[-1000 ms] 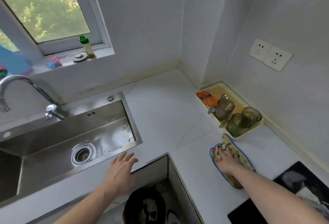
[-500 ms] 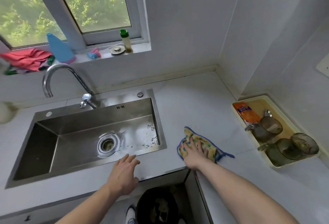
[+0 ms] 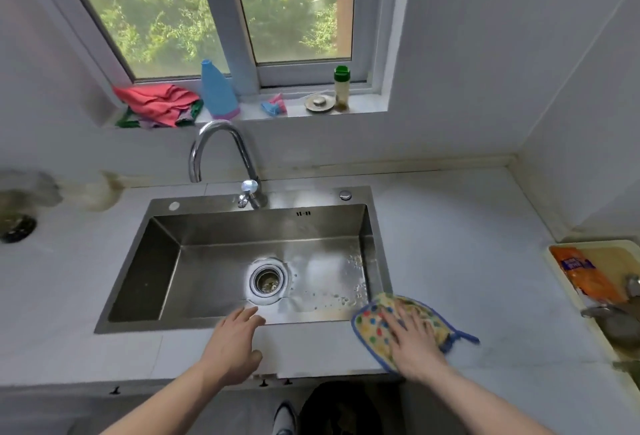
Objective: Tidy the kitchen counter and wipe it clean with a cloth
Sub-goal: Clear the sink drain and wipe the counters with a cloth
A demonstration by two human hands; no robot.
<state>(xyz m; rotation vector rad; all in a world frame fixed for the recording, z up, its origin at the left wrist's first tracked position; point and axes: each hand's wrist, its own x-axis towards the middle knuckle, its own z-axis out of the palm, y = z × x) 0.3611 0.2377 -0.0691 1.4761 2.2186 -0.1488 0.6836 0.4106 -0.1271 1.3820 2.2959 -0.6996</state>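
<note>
Pressing flat with spread fingers, the right hand (image 3: 414, 343) lay on top of the cloth (image 3: 377, 324), which sat on the counter (image 3: 467, 261) at the front right corner of the sink (image 3: 214, 261), its near edge showing past the wrist. The left hand (image 3: 233, 344) rested open on the counter's front strip, holding nothing, fingertips reaching the sink rim.

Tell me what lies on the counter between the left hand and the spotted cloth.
Nothing: in the head view, only bare white counter along the sink's front rim separates the left hand from the spotted cloth under the right hand.
</note>
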